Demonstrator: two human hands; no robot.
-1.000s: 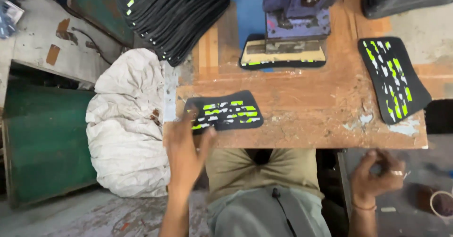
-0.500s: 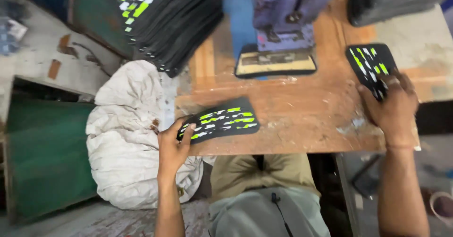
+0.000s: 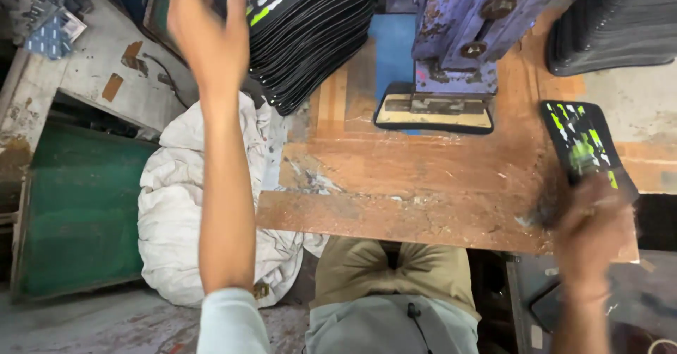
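Beside my raised, open, empty left hand [image 3: 208, 33] sits the black stack [image 3: 310, 29]; my blurred right hand [image 3: 589, 227] touches a patterned piece [image 3: 582, 146], grip unclear; I'd seat pieces squarely.

Head view, looking down on a worn wooden worktable [image 3: 423, 185]. The left hand [image 3: 208, 33], fingers spread, is raised at the upper left against a slanting stack of black printed pieces [image 3: 310, 37] bearing green and white marks. The right hand [image 3: 589, 227], blurred, lies at the table's right edge, at the near end of a single black printed piece [image 3: 582, 142]; its grip cannot be told. A blue press [image 3: 472, 29] stands over a black-rimmed die plate [image 3: 434, 111]. A white sack [image 3: 183, 206] lies left of the table.
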